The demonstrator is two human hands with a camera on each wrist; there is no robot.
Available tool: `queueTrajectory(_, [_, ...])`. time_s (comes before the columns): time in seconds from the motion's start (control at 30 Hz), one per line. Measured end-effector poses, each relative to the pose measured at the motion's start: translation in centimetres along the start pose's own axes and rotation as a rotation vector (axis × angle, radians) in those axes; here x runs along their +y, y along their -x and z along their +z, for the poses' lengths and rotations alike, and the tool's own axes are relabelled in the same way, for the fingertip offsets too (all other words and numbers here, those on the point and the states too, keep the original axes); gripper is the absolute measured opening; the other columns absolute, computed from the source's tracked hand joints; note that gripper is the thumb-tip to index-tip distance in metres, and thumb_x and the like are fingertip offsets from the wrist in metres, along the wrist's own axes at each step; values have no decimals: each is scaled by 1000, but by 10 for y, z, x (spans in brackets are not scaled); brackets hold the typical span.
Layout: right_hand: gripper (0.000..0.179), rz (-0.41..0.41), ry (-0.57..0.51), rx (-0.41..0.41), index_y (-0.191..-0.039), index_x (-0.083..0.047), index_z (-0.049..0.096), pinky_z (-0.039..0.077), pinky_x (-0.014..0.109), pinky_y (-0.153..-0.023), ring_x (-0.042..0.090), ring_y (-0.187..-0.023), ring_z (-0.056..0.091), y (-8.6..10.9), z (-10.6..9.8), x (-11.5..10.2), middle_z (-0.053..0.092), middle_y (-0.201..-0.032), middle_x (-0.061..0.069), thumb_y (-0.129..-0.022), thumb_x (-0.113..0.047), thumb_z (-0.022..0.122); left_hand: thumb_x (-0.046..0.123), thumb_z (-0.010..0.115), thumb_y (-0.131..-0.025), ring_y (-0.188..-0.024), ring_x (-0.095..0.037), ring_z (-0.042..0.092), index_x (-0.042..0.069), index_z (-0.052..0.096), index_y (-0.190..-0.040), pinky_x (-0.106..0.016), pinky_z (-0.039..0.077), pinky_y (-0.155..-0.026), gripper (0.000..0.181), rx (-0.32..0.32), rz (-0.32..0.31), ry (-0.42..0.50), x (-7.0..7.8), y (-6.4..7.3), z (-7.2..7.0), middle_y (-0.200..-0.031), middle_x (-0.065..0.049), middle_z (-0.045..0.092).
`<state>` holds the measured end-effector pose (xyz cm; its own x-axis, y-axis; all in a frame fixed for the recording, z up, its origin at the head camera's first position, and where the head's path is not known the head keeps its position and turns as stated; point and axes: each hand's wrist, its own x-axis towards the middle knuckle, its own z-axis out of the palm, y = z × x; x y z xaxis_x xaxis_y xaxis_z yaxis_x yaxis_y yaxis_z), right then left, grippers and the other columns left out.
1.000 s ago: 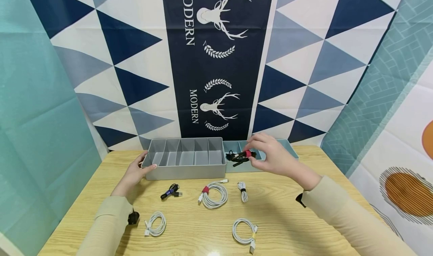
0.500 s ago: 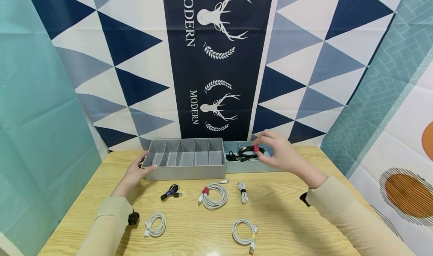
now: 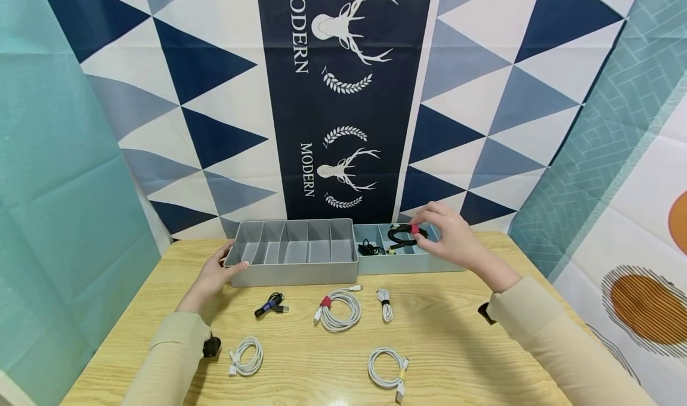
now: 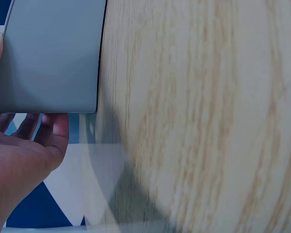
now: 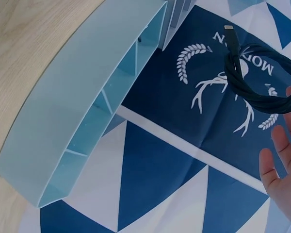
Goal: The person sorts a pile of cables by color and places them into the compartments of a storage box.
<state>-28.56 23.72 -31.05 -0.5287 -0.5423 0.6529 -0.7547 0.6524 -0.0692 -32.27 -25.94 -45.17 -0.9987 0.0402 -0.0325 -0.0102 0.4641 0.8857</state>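
My right hand [image 3: 449, 236] pinches a coiled black cable [image 3: 398, 239] by its red strap, above the light-blue divided box [image 3: 413, 265]. The coil [image 5: 254, 97] hangs with one plug upward in the right wrist view, apart from the box. Another black cable [image 3: 368, 248] lies in that box's leftmost compartment. My left hand [image 3: 211, 276] holds the left end of the grey divided box [image 3: 295, 274], thumb on its front rim. In the left wrist view the fingers [image 4: 58, 133] bend against the box's end wall; part of the hand lies outside that view.
On the wooden table [image 3: 322, 382] lie a black cable with a blue tie [image 3: 272, 304], a white cable with a red strap [image 3: 343, 310], a small white bundle [image 3: 385, 305], and white coils at front left [image 3: 248, 356] and front right [image 3: 383, 367]. Patterned cloth [image 3: 343, 96] hangs behind.
My right hand has moved right and slightly up with the black cable, from over the left compartments toward the box's middle. The left hand and the grey box have stayed put.
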Motion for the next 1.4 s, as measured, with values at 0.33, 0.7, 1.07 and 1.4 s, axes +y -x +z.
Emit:
queueTrajectory(0.33, [15,101,6,9,-87,-14,64,42,34,-69,17,-82,52,7,3,18,56,-89,-3,-73,-13,67,49,62,-76,-130,-41,20,23,7,-145,-51,33,-97,92,-4,9,-7,0,1,-1,-148,-17,9])
queueTrajectory(0.7, [13,218,34,9,-86,-14,64,42,36,-70,15,-84,49,12,7,32,55,-88,-1,-73,-13,67,37,61,-83,-129,-40,22,19,7,-145,-51,33,-96,84,-3,13,0,1,1,0,-148,-18,10])
queueTrajectory(1.07, [12,313,34,-1,-85,-13,64,41,38,-72,16,-86,48,18,15,45,55,-88,0,-73,-14,66,38,61,-82,-129,-41,22,19,7,-145,-50,35,-95,84,0,13,-8,0,1,0,-148,-18,10])
queueTrajectory(1.4, [12,366,54,3,-86,-9,65,39,40,-72,21,-84,47,27,24,58,56,-90,4,-75,-13,64,37,61,-83,-129,-40,23,19,7,-145,-50,35,-95,84,0,19,-10,0,1,0,-147,-18,12])
